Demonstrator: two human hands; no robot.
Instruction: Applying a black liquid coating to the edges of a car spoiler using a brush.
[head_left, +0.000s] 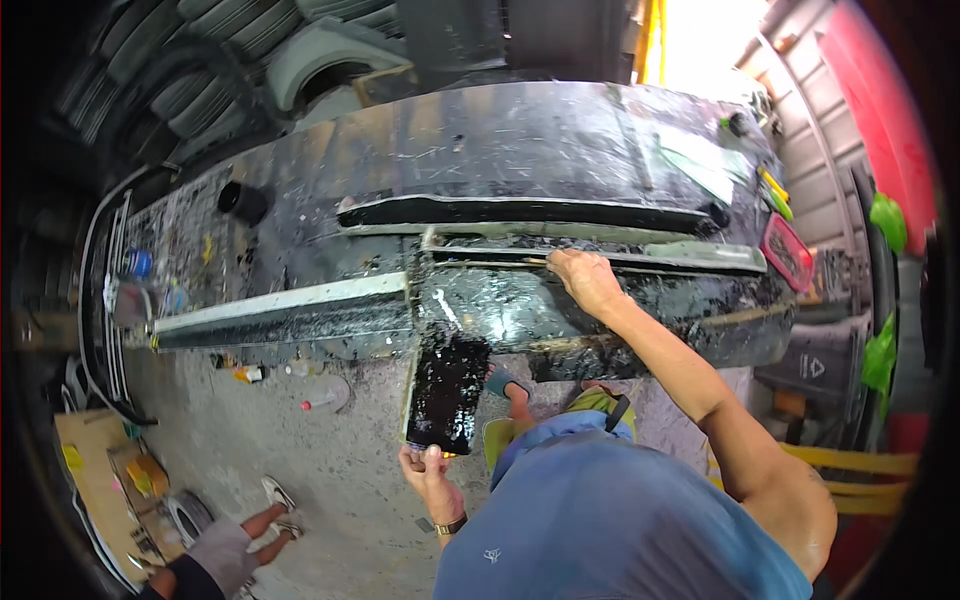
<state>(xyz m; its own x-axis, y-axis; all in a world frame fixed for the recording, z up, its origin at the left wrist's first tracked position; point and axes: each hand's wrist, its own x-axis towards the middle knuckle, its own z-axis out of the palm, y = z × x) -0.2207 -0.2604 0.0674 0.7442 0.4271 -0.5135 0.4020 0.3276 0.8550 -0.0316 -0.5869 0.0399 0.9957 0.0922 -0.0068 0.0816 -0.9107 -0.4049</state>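
Observation:
My left hand (433, 480), with a watch on the wrist, grips the near end of a flat piece covered in wet black coating (448, 394), which overhangs the near edge of the workbench (525, 142). My right hand (589, 279) is closed on a thin tool, perhaps a brush, whose light handle (529, 261) lies over a long narrow trough-shaped part (697, 264) with a black inside. Behind that part lies a second long black-lined part (525, 214). A wrench (444, 306) rests on the bench between my hands. The tool's tip is too small to make out.
A long part with a white edge (285, 301) lies at the left, and a black cup (242, 201) stands behind it. A pink tray (787, 252) sits at the bench's right end. Bottles, one a clear jug (328, 394), lie on the floor. Another person's legs (255, 534) show lower left.

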